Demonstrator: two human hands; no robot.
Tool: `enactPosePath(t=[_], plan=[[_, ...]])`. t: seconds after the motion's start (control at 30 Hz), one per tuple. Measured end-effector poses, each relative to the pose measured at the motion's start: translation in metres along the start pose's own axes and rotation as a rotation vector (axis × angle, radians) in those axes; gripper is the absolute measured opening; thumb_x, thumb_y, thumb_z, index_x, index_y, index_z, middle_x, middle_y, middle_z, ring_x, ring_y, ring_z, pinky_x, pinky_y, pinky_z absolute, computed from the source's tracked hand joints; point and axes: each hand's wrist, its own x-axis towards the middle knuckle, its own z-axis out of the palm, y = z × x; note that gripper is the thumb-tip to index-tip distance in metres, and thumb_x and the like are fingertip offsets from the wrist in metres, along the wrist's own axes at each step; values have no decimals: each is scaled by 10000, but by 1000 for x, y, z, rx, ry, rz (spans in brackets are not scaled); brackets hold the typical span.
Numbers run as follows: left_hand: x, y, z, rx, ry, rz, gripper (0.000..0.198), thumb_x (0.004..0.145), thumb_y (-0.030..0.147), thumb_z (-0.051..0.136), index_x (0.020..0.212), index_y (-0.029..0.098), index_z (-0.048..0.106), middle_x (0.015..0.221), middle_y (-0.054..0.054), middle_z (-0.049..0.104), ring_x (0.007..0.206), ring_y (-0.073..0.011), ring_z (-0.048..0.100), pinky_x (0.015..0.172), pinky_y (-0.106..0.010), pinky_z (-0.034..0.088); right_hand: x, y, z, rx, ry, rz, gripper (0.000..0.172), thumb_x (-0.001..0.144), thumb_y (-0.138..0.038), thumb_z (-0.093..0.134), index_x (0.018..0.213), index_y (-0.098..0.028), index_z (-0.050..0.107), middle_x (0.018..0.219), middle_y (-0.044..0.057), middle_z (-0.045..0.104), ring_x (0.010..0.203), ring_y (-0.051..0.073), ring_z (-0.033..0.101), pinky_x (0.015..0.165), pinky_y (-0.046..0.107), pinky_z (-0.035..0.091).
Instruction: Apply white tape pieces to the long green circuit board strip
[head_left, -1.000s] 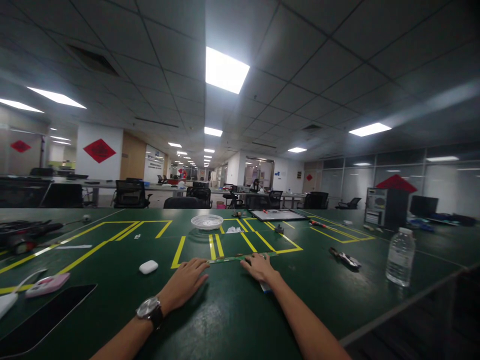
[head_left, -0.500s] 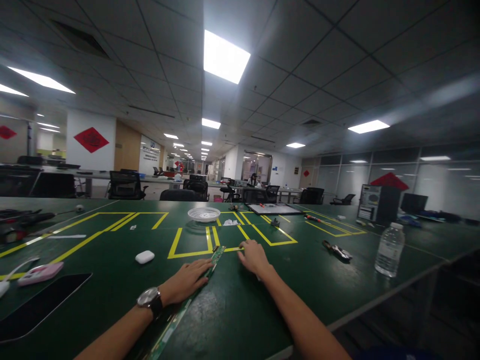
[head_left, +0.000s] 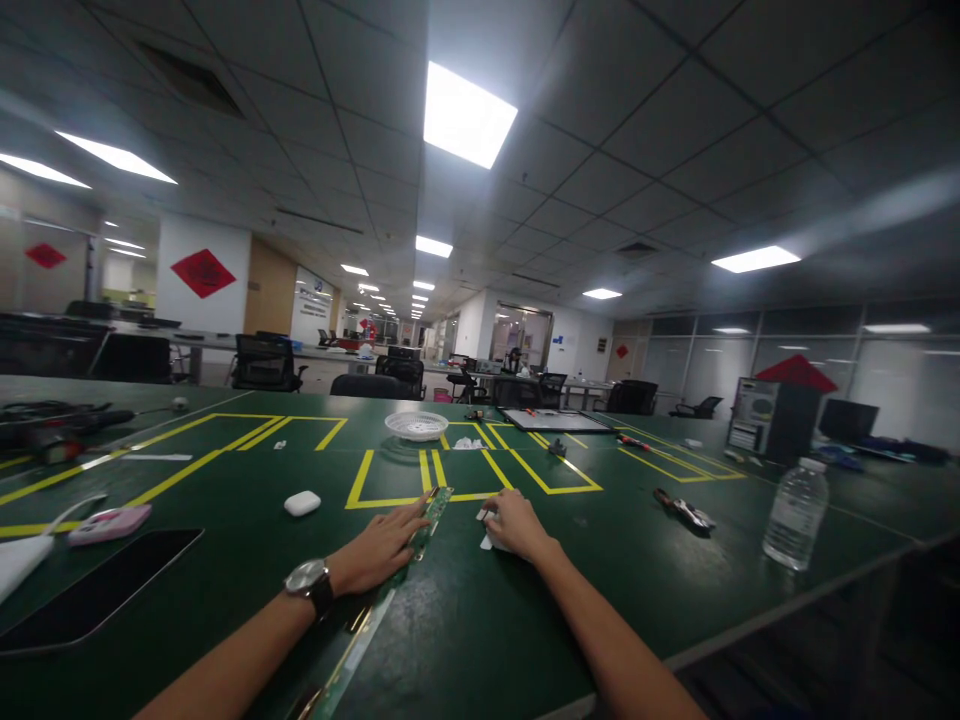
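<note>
A long, narrow green circuit board (head_left: 360,640) lies slantwise on the green table, running from the near edge up to the middle. My left hand (head_left: 382,550), with a watch on its wrist, rests on the board near its far end, fingers stretched out. To the right of the board, my right hand (head_left: 519,525) is closed around a crumpled white tissue (head_left: 491,541), whose ends stick out under and beside the fingers. The rest of the tissue is hidden by the hand.
A white basket (head_left: 416,428) and crumpled white paper (head_left: 468,444) stand farther back. On the left are a white earbud case (head_left: 302,503), a pink device (head_left: 111,524) and a black phone (head_left: 105,590). On the right are pliers (head_left: 684,512) and a water bottle (head_left: 796,514).
My right hand has drawn slightly nearer, and white tissue now shows at its fingers. My left hand stays on the circuit board. The whole view has shifted slightly.
</note>
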Motion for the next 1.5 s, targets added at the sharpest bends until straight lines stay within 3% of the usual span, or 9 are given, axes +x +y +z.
enactPosePath(t=[0.07,0.13,0.33,0.47,0.57,0.77,0.97,1.17,1.5], plan=[[-2,-5,1,19,51,28,485,927,293,414,1412,270,421,1606,-42,167,1433,-270,256,1112,-462,261,0,2,0,-5,5,37,332,856,-373,544,1114,-225,693,1142,110,648,1092,262,567,884,328,419],[-3,-8,2,11,-5,14,476,961,361,397,1429,275,402,1570,-52,285,1420,-264,288,1112,-473,248,0,3,1,0,-31,42,343,867,-397,529,1097,-211,702,1131,116,655,1066,257,582,865,316,422],[-1,-1,6,33,-6,-31,446,985,411,368,1401,279,457,1516,-61,395,1398,-271,319,1089,-474,248,4,-1,8,60,-102,-58,265,856,-271,526,1008,-198,730,974,86,695,940,204,622,809,259,415],[2,6,8,59,18,-76,447,983,429,369,1389,272,474,1495,-75,424,1365,-286,359,1058,-479,285,6,-3,8,63,-17,-56,300,834,-352,570,1058,-211,711,1136,105,643,1074,242,571,860,289,412],[4,10,8,67,29,-75,445,980,428,369,1366,250,499,1462,-90,463,1344,-291,380,1038,-474,310,9,0,6,87,-36,-99,327,840,-327,565,1108,-195,696,1149,108,646,1086,236,569,894,287,407],[13,11,19,24,86,-81,441,953,449,415,1335,263,534,1439,-79,493,1303,-304,419,1017,-479,315,11,-4,10,159,-100,-219,252,828,-177,528,953,-199,746,892,46,721,850,172,645,776,237,431],[15,15,23,40,133,-56,428,942,437,431,1305,250,559,1417,-90,511,1285,-323,430,1002,-493,319,12,-7,6,131,-54,-253,235,828,-247,600,1023,-227,730,1059,55,700,1015,207,603,882,276,415],[16,20,21,79,127,-67,420,964,413,401,1314,227,539,1406,-105,512,1265,-315,446,989,-479,341,17,-10,5,168,-100,-364,186,862,-239,576,929,-202,745,957,52,711,939,182,604,867,268,405],[18,19,25,94,129,-58,414,971,408,404,1297,200,550,1404,-117,509,1291,-331,418,1009,-490,328,16,-41,16,97,17,-290,181,831,-329,611,899,-206,724,862,37,722,828,177,626,745,253,391]])
